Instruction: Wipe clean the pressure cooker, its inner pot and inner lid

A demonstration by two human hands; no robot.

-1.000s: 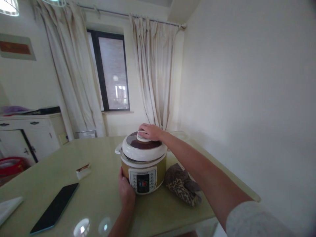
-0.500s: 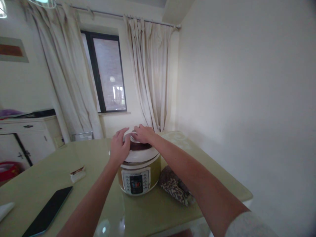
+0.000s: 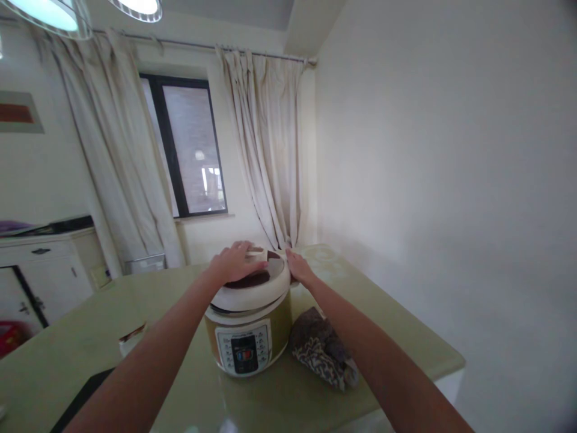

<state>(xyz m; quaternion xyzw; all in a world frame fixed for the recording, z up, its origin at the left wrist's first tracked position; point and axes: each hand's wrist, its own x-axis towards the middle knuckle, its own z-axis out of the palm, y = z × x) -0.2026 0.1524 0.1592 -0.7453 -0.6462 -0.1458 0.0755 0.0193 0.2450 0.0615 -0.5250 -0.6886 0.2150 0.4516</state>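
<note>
Clasping round white plastic knob [image 3: 258, 257] with left hand [image 3: 235, 263]; at right edge of tilted, white-rimmed dark-glass lid [image 3: 264, 291] with right hand [image 3: 298, 267], cannot tell grip. Set atop round gold-and-white cooker [image 3: 246, 344] on pale-green table [image 3: 192, 382]. Could slip if pressed unevenly.

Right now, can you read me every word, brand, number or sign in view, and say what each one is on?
No text is legible enough to quote.
Line along the top of the cooker's front panel: too small and blurred.
Small markings down both sides of that panel: too small to read.
Dark display in its middle: coloured marks, too blurred to make out.
</note>
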